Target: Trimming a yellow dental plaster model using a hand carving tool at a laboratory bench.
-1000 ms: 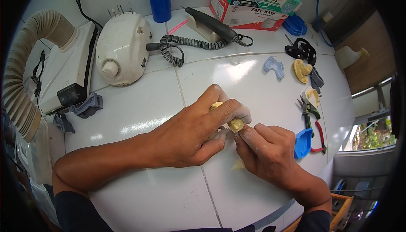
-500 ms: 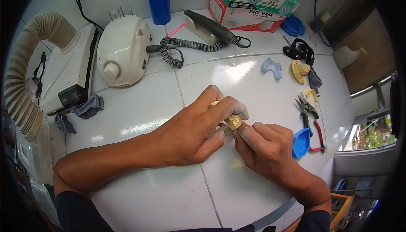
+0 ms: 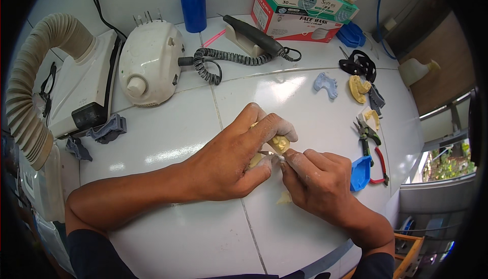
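In the middle of the white tiled table, my left hand (image 3: 229,154) has its fingers wrapped round a small yellow dental cast (image 3: 280,142), which is partly hidden by them. My right hand (image 3: 317,180) is closed in a pinch on a small thin metal tool (image 3: 267,153) at the cast's lower side, its fingertips close to my left hand. Pale yellow shavings (image 3: 283,197) lie below my hands. A blue plastic tray (image 3: 360,176) lies just right of my right hand.
Left stand an extractor with hose (image 3: 40,32) and a motor unit (image 3: 148,60). A handpiece (image 3: 254,34), blue cylinder (image 3: 195,9) and mask boxes (image 3: 300,22) are at the back. Pliers (image 3: 367,139), casts (image 3: 358,88), a blue impression (image 3: 325,85) and black straps (image 3: 356,65) lie right.
Both hands have shifted slightly left with the cast. They keep their grips, and the cast is tilted a little differently between my fingers.
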A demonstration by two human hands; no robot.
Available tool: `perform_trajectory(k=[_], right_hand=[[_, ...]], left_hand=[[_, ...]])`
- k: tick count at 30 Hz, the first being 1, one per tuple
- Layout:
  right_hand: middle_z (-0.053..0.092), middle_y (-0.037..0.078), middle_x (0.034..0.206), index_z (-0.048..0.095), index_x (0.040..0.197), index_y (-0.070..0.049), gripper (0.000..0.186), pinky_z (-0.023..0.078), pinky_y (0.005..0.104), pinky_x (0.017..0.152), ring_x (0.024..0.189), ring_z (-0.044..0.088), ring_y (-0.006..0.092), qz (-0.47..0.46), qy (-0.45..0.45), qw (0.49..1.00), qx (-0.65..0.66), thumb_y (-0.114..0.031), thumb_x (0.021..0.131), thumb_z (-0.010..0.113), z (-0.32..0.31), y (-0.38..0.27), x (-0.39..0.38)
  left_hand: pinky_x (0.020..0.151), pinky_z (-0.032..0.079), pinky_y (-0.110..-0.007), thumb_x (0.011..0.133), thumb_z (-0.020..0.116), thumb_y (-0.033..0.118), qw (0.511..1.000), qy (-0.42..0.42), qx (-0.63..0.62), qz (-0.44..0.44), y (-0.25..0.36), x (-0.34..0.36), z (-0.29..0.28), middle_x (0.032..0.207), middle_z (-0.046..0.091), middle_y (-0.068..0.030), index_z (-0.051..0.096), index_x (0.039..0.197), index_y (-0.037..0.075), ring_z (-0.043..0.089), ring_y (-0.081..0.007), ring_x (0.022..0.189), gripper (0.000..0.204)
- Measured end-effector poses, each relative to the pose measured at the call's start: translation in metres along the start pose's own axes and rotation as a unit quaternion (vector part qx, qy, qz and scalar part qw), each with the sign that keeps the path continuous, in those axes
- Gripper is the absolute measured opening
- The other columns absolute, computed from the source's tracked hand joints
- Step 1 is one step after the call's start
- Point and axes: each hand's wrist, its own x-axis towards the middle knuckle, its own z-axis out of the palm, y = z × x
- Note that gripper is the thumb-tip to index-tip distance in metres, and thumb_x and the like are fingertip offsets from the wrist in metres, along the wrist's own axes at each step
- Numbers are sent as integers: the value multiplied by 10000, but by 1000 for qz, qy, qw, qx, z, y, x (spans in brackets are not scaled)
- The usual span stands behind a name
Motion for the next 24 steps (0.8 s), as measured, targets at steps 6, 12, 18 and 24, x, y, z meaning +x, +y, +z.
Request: perform_trajectory(k=[6, 12, 18, 24], right_hand=[[583, 23, 702, 783, 1070, -37, 252, 452, 344, 509, 539, 592, 188, -4, 21, 999, -27, -67, 834, 863, -2, -3, 1], [575, 27, 712, 785, 1091, -25, 279, 445, 343, 516, 552, 586, 189, -13, 48, 998, -45, -61, 829, 873, 1, -2, 2], [575, 20, 718, 784, 1088, -38, 248, 440, 347, 514, 562, 597, 191, -3, 59, 997, -43, -97, 863, 870, 0, 4, 2], [606, 49, 725, 800, 1089, -49, 181, 458, 389, 536, 580, 622, 230, 40, 32, 999, -9, -82, 912, 819, -20, 23, 0]], left_hand=[[982, 500, -408, 872, 656, 28, 999, 34, -2, -7, 3, 1, 5, 1179, 565, -146, 630, 1357, 71, 598, -300, 1090, 488], [1016, 497, -399, 908, 664, 42, 998, 62, -27, -16, 3, 0, 7, 1187, 594, -135, 619, 1347, 51, 621, -282, 1126, 442], [1035, 495, -389, 950, 802, 141, 998, 63, -20, -10, 7, -4, 6, 1305, 539, -139, 534, 1486, 57, 588, -257, 1205, 605], [1001, 507, -362, 965, 813, 139, 996, 59, 62, 7, 3, -4, -4, 1359, 468, -150, 451, 1579, 69, 546, -251, 1225, 716]])
